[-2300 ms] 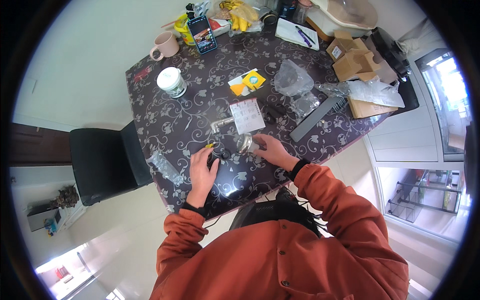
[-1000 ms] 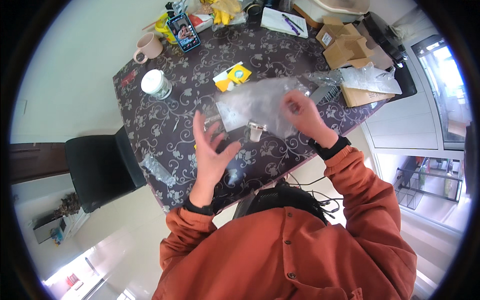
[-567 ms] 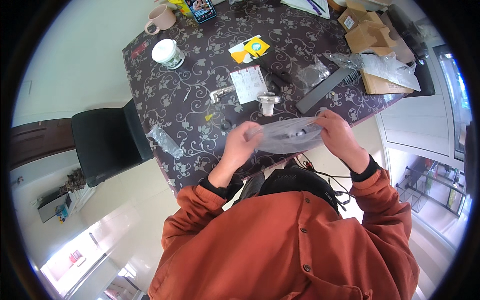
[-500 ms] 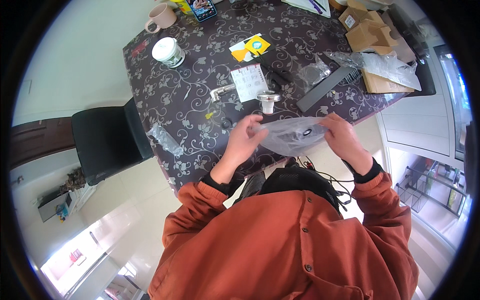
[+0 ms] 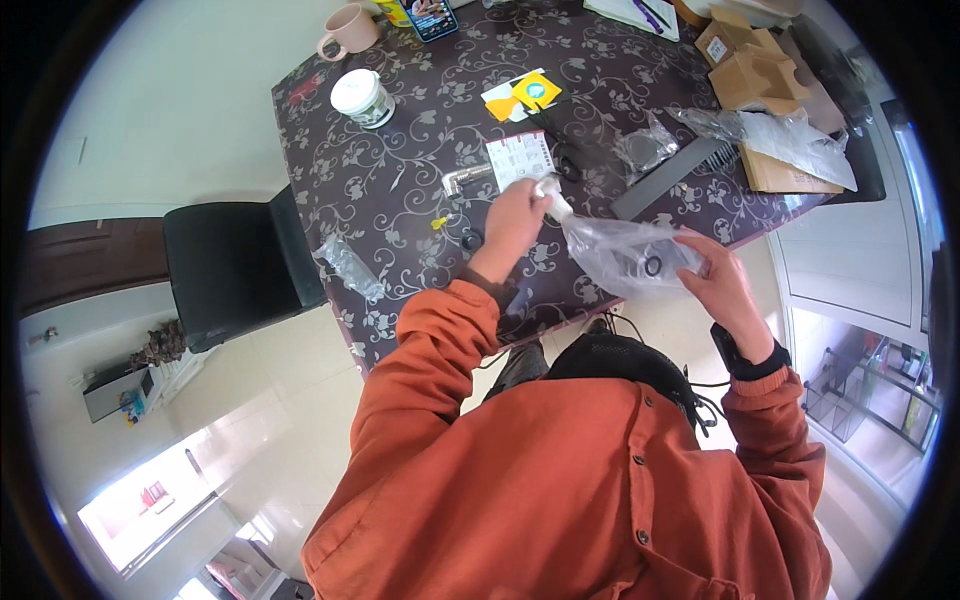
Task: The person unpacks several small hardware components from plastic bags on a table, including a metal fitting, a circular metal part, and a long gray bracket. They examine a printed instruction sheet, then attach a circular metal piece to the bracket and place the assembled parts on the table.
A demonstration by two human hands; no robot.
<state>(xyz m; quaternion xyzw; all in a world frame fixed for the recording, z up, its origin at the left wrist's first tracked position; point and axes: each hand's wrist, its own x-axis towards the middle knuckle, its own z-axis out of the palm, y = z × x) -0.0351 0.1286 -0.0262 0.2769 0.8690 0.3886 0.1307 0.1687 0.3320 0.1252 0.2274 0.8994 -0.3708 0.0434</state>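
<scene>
My right hand point(image 5: 722, 284) holds a clear plastic bag point(image 5: 625, 258) with a small black ring inside it, just off the table's near edge. My left hand point(image 5: 512, 222) reaches over the dark flowered table point(image 5: 400, 190) and grips a small white plastic fitting point(image 5: 552, 196) at the bag's mouth. A chrome pipe elbow point(image 5: 465, 178) and a white printed sheet point(image 5: 520, 158) lie right beside that hand. A tiny yellow piece point(image 5: 438, 222) and a black ring point(image 5: 471, 241) rest on the tabletop near my left wrist.
A white lidded jar point(image 5: 362, 97), pink mug point(image 5: 347, 29), yellow card point(image 5: 525, 95), crumpled clear bags point(image 5: 648, 148), a long dark bar point(image 5: 668, 178), cardboard boxes point(image 5: 750, 75) and another empty bag point(image 5: 348, 268) cover the table. A black chair point(image 5: 235, 265) stands at its left.
The bag, held in both hands close to my body, now hangs from my right hand alone. My left hand has reached forward onto the table and closed on the white fitting.
</scene>
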